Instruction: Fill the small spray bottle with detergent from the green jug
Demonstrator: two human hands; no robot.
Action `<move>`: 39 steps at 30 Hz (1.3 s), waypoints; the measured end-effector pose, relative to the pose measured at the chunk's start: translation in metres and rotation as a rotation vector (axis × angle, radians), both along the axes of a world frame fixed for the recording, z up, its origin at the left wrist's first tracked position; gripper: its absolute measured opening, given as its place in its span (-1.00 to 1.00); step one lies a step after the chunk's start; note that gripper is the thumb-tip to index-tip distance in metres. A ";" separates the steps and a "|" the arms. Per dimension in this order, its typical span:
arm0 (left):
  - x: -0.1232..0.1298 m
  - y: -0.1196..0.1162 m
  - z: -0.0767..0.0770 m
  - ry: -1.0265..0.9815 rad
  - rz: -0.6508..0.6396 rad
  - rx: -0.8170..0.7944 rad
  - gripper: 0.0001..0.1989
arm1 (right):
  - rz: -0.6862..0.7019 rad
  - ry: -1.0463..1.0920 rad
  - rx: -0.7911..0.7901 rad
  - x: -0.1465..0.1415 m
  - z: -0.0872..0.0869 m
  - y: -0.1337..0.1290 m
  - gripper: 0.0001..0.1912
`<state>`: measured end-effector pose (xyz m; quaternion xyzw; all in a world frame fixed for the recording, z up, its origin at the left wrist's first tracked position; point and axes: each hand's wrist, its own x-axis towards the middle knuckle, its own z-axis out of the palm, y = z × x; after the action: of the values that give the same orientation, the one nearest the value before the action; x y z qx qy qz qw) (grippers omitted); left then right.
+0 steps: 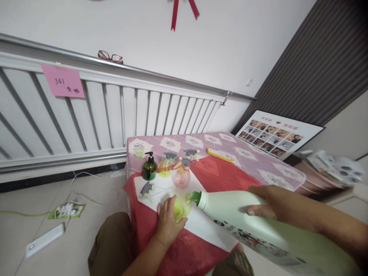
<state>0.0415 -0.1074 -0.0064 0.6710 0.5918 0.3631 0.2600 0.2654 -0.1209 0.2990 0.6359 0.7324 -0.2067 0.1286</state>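
Observation:
My left hand (pixel 168 220) is closed around a small yellow-green spray bottle (pixel 182 209) without its head, tilted on the white sheet. In my right hand (pixel 268 205) is a large pale green jug (pixel 235 209), tipped on its side. The jug's green spout (pixel 196 197) meets or nearly meets the small bottle's mouth; whether liquid flows I cannot tell. Just behind stand a pink spray bottle (pixel 181 178), another yellow-green spray bottle (pixel 165 168) and a dark green pump bottle (pixel 149 168). A loose grey spray head (pixel 147 189) lies left of my left hand.
A second spray head (pixel 191 154), a small pale green cap (pixel 139 153) and a yellow case (pixel 219 155) lie on the table with its purple patterned cover (pixel 244 152). A red cloth (pixel 224 174) sits under the white sheet (pixel 211 234). A radiator (pixel 161 111) runs behind; a power strip (pixel 67 211) is on the floor.

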 end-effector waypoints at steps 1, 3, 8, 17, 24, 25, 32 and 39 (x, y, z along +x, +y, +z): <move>0.000 0.000 0.000 0.004 0.001 0.000 -0.21 | -0.001 0.001 0.002 0.000 0.000 0.000 -0.57; 0.000 0.000 -0.001 0.007 0.004 0.001 -0.21 | -0.006 0.007 0.000 0.001 0.001 0.000 -0.57; 0.001 0.000 -0.001 -0.016 -0.003 0.000 -0.21 | -0.015 0.008 -0.002 0.003 -0.001 0.000 -0.58; 0.000 0.000 0.000 -0.024 -0.007 0.000 -0.21 | -0.008 0.004 -0.008 -0.002 0.004 0.000 -0.59; 0.000 0.000 -0.001 -0.002 0.001 0.012 -0.21 | -0.002 0.006 -0.006 -0.003 0.004 -0.002 -0.61; 0.000 0.000 -0.001 0.000 0.002 0.016 -0.21 | -0.004 0.006 -0.005 -0.003 0.004 -0.001 -0.60; 0.000 0.000 -0.001 -0.015 -0.004 0.009 -0.20 | -0.005 0.002 -0.010 0.000 0.002 0.001 -0.58; 0.000 0.000 0.002 -0.016 -0.008 -0.009 -0.20 | 0.013 -0.018 0.002 0.000 0.002 0.000 -0.53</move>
<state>0.0411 -0.1070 -0.0047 0.6693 0.5887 0.3645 0.2693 0.2651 -0.1209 0.3008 0.6332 0.7355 -0.1993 0.1357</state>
